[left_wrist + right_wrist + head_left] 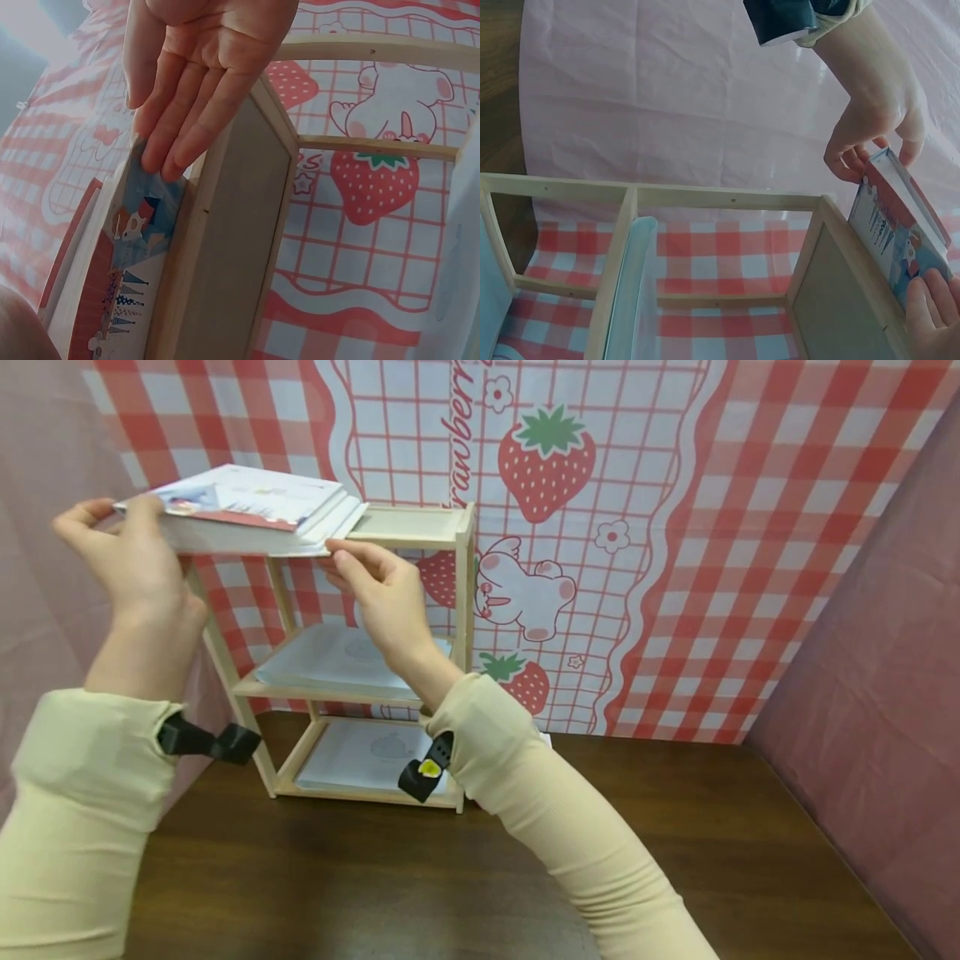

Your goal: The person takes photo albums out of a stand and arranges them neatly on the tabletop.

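A stack of books (247,497) with illustrated covers is at the left of a wooden rack's (408,522) top shelf. The left hand (142,556) grips its left end, with the thumb and fingers on opposite sides in the right wrist view. At the front right corner is the right hand (382,593). Its fingers lie straight against the underside cover in the left wrist view, palm (217,34) facing the books. The books (900,232) lie along the shelf's edge; whether they rest fully on it I cannot tell.
Pale, flat items with a faint whale drawing lie on the middle shelf (322,660) and bottom shelf (352,756). The rack stands on a dark wooden table (337,877). A strawberry-print cloth (652,568) hangs behind, with pink curtains (885,677) at both sides.
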A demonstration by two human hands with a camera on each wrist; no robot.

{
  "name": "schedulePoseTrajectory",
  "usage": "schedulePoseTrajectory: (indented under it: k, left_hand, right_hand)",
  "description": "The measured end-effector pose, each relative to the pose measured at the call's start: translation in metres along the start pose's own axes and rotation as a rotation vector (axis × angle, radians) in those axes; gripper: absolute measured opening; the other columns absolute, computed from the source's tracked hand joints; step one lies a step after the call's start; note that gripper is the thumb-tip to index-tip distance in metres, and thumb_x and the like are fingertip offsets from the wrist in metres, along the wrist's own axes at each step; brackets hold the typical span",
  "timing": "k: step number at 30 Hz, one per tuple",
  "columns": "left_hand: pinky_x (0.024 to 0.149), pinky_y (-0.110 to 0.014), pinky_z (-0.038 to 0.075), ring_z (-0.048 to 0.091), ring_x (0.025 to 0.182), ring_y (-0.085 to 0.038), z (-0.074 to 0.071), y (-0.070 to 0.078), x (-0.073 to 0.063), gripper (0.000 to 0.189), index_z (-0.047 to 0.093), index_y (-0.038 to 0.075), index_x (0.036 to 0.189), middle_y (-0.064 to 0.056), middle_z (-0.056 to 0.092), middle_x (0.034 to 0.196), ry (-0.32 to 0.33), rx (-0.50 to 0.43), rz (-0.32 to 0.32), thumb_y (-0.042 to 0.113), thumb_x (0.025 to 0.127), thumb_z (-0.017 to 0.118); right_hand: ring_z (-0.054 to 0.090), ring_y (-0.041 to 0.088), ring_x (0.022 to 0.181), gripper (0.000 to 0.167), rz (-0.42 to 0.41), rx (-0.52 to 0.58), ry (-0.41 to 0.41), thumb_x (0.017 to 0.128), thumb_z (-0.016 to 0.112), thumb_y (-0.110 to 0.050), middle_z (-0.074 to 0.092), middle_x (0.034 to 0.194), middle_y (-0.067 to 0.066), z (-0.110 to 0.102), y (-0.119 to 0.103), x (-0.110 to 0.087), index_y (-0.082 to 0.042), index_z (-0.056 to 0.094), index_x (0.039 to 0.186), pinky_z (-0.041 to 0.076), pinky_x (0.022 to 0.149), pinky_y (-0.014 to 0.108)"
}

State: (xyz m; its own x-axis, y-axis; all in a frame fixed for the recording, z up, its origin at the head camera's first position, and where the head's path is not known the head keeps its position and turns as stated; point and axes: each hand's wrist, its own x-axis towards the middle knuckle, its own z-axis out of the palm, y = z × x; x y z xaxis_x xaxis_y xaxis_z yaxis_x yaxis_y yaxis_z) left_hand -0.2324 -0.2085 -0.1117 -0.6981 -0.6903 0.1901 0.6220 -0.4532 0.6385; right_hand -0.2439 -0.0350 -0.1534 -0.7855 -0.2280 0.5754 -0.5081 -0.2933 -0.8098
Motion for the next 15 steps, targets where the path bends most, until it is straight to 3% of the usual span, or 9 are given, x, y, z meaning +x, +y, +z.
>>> schedulePoseTrajectory:
  k: [10,15]
  left_hand:
    - [0.05,-0.018,0.038,0.05,0.072,-0.012,-0.0074,-0.002,-0.0066,0.03,0.028,0.016,0.092,0.004,0.036,0.098,0.006,-0.014,-0.015,-0.001,0.085,0.051]
    - [0.053,-0.02,0.045,0.054,0.07,-0.014,-0.0104,-0.0053,-0.0101,0.023,0.033,0.014,0.094,0.001,0.043,0.102,0.011,-0.083,-0.02,0.002,0.087,0.051]
  right_hand:
    - [0.065,0.021,0.094,0.025,0.052,-0.004,0.05,0.089,0.055,-0.007,0.064,0.109,0.018,-0.0004,-0.0009,-0.0001,0.009,0.061,0.108,0.051,0.079,0.022]
    - [0.066,0.022,0.088,0.024,0.07,-0.012,0.074,0.087,0.058,-0.006,0.065,0.101,0.021,0.0002,-0.002,0.0002,0.009,0.062,0.105,0.052,0.077,0.024]
